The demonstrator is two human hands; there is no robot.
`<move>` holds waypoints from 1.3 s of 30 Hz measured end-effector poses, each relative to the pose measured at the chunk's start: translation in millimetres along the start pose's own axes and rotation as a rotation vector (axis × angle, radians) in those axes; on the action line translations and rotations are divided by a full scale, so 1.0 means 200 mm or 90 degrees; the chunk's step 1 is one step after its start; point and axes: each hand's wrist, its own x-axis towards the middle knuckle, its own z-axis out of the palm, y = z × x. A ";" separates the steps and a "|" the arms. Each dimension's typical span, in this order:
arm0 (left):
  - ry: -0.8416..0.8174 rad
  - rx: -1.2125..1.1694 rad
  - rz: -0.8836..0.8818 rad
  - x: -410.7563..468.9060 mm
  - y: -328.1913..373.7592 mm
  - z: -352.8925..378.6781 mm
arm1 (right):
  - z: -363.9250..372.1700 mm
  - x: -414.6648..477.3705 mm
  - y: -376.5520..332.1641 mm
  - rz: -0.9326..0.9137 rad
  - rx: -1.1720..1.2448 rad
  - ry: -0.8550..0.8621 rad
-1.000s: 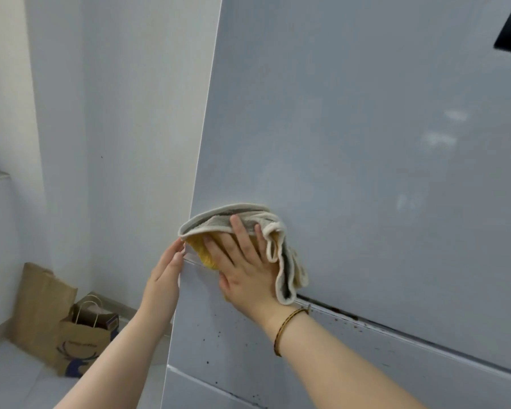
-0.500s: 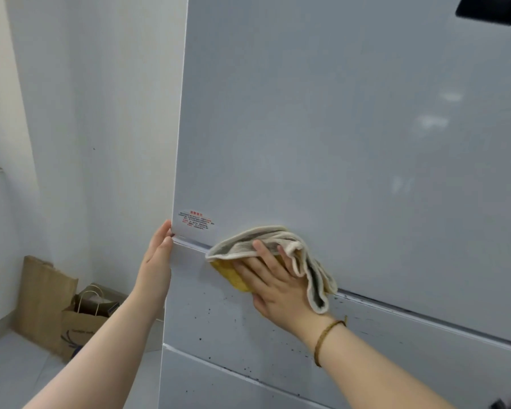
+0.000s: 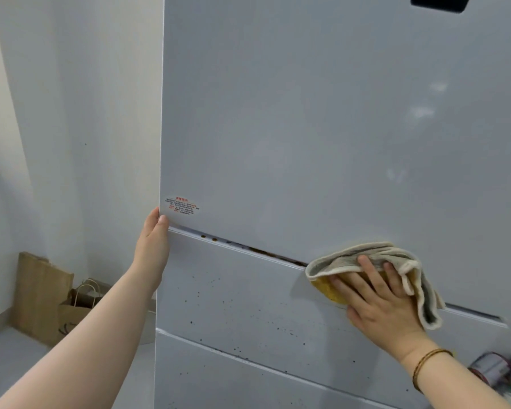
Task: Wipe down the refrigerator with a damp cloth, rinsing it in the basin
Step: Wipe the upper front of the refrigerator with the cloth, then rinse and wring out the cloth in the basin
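Note:
The white refrigerator (image 3: 307, 128) fills the view, its upper door above two lower drawer fronts speckled with dark spots. My right hand (image 3: 378, 302) presses a cream and yellow cloth (image 3: 366, 259) flat against the seam between the upper door and the drawer below, toward the right. My left hand (image 3: 152, 246) rests with straight fingers on the door's left edge, near a small red-printed sticker (image 3: 182, 205). Brown grime shows along the seam (image 3: 263, 253) left of the cloth. No basin is in view.
A white wall (image 3: 71, 113) stands left of the refrigerator. Brown paper bags (image 3: 45, 293) lean in the floor corner at lower left. Some shiny rolled items (image 3: 502, 376) lie at the bottom right. A black panel (image 3: 438, 2) sits on the door's top right.
My right hand has slid the cloth rightward along the seam, uncovering the sticker and the grime. My left hand has stayed on the door's left edge.

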 end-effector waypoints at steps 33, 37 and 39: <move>-0.142 0.201 0.144 -0.36 0.19 -0.41 | -0.41 0.93 -0.63 0.388 1.488 -0.512; -0.072 0.149 0.083 -0.44 0.18 -0.48 | -0.43 0.93 -0.72 0.376 1.637 -0.597; -0.056 0.113 0.061 -0.51 0.16 -0.53 | -0.43 0.93 -0.80 0.337 1.701 -0.632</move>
